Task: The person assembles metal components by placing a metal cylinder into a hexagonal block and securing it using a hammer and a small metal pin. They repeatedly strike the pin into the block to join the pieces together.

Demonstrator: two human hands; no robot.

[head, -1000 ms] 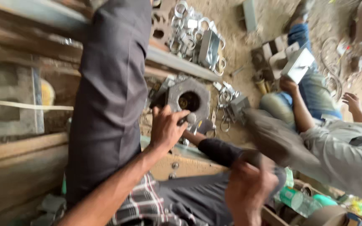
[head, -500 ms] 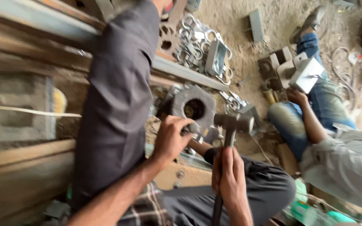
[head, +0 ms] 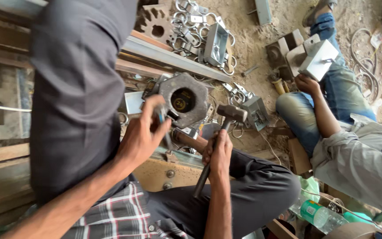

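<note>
Leftmost, the left hand (head: 143,132) is curled around a slim metal tool, probably a punch or chisel (head: 163,128) — its fingers pinch the shaft so that the lower end stands near a bolted yellow-brown plate (head: 164,175) just below the hand. The tool's long axis runs nearly upright in the view, tilted slightly, top end toward the grey octagonal metal block (head: 184,99) directly above and to the right of this hand. That block, with its round bore facing the camera, appears to rest against the work surface; whether the hand touches it cannot be told, since motion blurs the fingers.

Further right, the right hand (head: 217,152) is wrapped firmly around the handle of a hammer (head: 231,113), gripping about mid-shaft. The hammer's long axis slants from lower left, below the hand, to upper right, where the steel head sits above the hand and level with the block's lower edge — a raised pose that suggests the head is poised beside the tool rather than resting on anything. The head's own axis lies crosswise, roughly horizontal.

Right of both hands, well apart, another person's hand (head: 306,84) holds a pale metal bracket (head: 318,57) over sandy ground.
</note>
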